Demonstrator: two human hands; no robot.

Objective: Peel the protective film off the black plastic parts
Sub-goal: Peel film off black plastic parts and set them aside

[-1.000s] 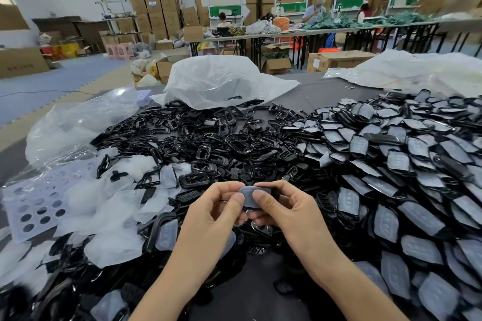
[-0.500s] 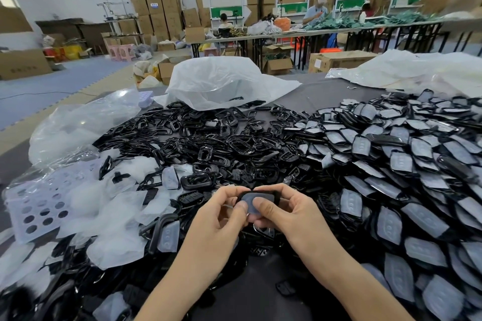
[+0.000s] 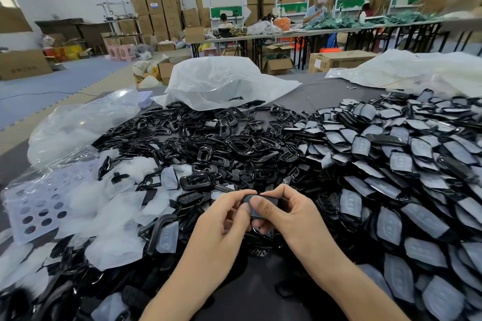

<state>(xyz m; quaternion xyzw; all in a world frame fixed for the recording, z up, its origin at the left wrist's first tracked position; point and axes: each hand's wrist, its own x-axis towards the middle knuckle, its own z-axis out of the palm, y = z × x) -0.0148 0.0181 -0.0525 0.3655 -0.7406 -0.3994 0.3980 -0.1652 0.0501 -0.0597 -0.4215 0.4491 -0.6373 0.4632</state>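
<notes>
Black plastic part [image 3: 270,202] is held in the air just above the near edge of the heap, low centre of the head view, between both hands. Left hand [image 3: 221,216] pinches its left end, fingers curled, thumb tip at the corner; right hand [image 3: 292,214] grips the right end with the thumb [image 3: 260,204] laid flat across the top face. A pale sliver of protective film [image 3: 249,199] shows beside that thumb. Judgement: the step is lifting a film edge. It is best started with a nail at the corner, the right hand holding the part still, then pulled low and steady along the face so the film comes off whole. Outward: bare black frames [image 3: 221,143] are piled just beyond, discarded film [image 3: 104,216] lies to the left, and still-covered parts [image 3: 391,164] to the right — all on the dark surface [image 3: 313,96]. Against the earlier frames: the grey film face was openly visible between the thumbs; now the right thumb covers most of it — the hands have barely shifted.
</notes>
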